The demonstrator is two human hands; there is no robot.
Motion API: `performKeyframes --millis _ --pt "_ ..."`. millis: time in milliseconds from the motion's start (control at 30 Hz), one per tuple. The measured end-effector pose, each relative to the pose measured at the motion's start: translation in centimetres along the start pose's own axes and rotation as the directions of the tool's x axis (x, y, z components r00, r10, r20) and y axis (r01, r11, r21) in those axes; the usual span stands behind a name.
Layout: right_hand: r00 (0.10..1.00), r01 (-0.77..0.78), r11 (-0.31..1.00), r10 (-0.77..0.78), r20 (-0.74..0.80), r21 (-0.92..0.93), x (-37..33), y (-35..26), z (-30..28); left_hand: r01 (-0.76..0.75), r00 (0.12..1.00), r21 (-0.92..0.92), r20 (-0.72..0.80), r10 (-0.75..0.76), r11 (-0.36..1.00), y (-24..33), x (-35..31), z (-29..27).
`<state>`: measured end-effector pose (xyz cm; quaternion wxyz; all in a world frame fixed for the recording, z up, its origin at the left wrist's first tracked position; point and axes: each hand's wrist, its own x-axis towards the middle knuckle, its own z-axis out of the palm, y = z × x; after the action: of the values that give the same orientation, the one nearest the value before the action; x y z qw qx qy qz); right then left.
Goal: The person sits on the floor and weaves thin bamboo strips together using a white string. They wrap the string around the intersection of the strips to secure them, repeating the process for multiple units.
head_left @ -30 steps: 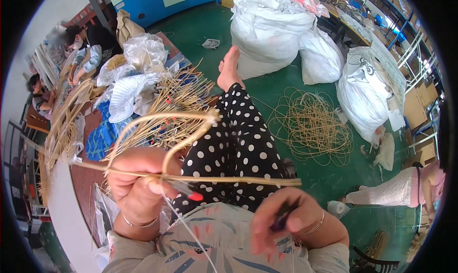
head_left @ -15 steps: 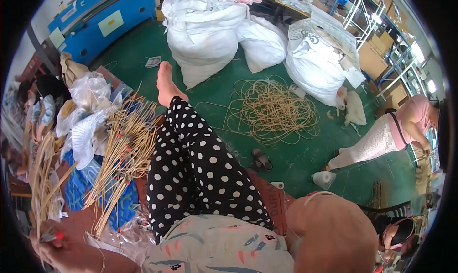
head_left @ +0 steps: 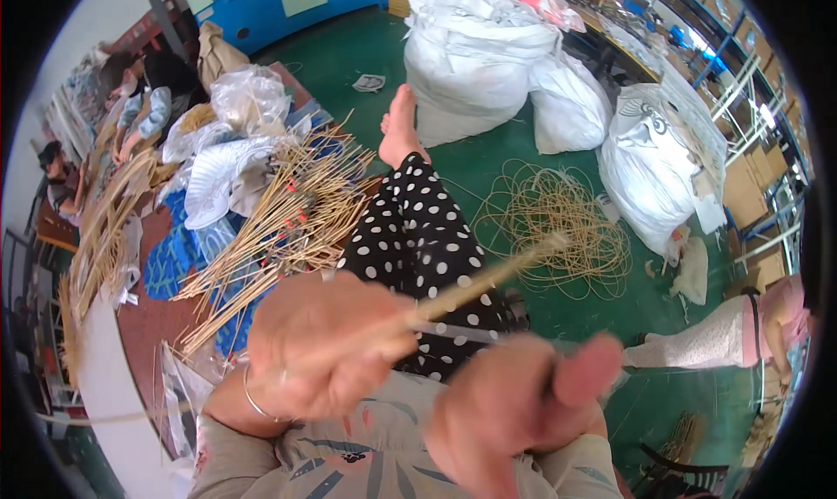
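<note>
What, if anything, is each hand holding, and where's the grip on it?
The left hand holds a pale cane piece, the grip below the end that juts up to the right. The right hand is blurred; its hold cannot be told.

Through the head camera I saw a pale tan cane strip [head_left: 475, 288], blurred, in the left hand [head_left: 327, 342]. The trousers [head_left: 440, 237] were black with white polka dots; the shirt [head_left: 379, 460] was beige-grey, printed with dark bluish leaf shapes. Toward the right edge of a reddish-brown board [head_left: 144, 324], I made out straw-yellow sticks [head_left: 275, 220] flecked with red, beside a bright blue patterned cloth [head_left: 168, 259]. The floor [head_left: 344, 115] was deep green. Near its far edge stood white sacks [head_left: 471, 76]; toward its right edge, another white sack [head_left: 647, 176] showed dark line-drawn markings. The coiled cane [head_left: 562, 237] was golden tan.
</note>
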<state>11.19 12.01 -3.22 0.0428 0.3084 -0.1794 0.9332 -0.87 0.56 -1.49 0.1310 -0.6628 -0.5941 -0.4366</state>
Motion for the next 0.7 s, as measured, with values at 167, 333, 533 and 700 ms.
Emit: performKeyframes --millis 167,333,533,700 --pt "0.962 0.141 0.761 0.045 0.269 -0.633 -0.6 -1.3 -0.2 -0.023 0.997 -0.338 -0.075 -0.003 0.941 0.2 -1.3 -0.4" --pt "0.948 0.004 -0.357 -0.296 0.117 -0.934 -0.2 -1.2 2.3 -0.12 0.993 -0.272 -0.056 0.108 0.955 1.6 -0.4 -0.9" --pt "0.976 0.03 -0.253 -0.202 0.083 -0.967 -0.1 -1.2 0.4 -0.132 0.987 -0.209 -0.12 0.109 0.969 0.9 -1.0 -0.3" --pt "0.972 0.036 -0.224 -0.218 0.086 -0.974 0.2 -1.1 -0.5 -0.111 0.988 -0.22 -0.127 0.085 0.969 0.4 -0.8 0.4"
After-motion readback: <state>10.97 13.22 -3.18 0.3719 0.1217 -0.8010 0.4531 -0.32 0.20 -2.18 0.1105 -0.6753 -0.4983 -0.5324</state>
